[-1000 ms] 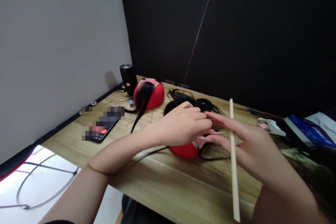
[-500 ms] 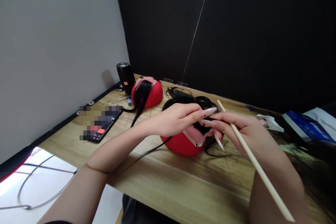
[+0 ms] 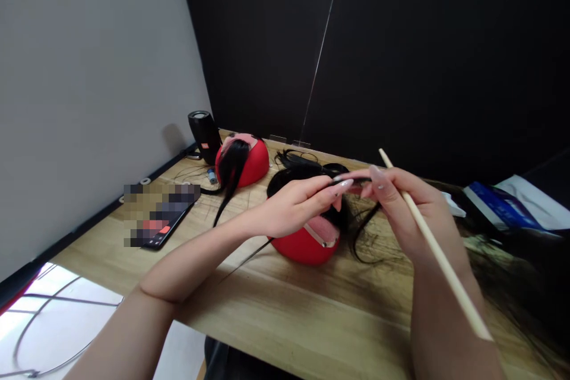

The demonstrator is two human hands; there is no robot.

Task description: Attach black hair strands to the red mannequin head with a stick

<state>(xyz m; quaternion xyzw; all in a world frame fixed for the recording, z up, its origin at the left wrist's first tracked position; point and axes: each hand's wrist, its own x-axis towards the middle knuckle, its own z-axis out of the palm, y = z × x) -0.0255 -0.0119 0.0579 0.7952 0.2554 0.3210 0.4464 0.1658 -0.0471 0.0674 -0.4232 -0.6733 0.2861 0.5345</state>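
Observation:
My left hand (image 3: 296, 205) and my right hand (image 3: 407, 208) meet above a red dome-shaped pad (image 3: 303, 242) on the wooden table (image 3: 320, 309). Both pinch a thin strand of black hair (image 3: 351, 179) stretched between their fingertips. My right hand also holds a long pale wooden stick (image 3: 439, 255) that slants down to the right. More black hair (image 3: 356, 231) hangs from the pad's pink top and spreads over the table.
A second red pad (image 3: 252, 163) with black hair stands behind, beside a black cylindrical speaker (image 3: 203, 135). A phone (image 3: 162, 228) lies at the left. Blue and white packets (image 3: 507, 205) lie at the right. A grey wall is left, a black backdrop behind.
Both hands have lifted off the red pad and drawn a strand of hair up between them. The stick has tilted from upright to slanting right.

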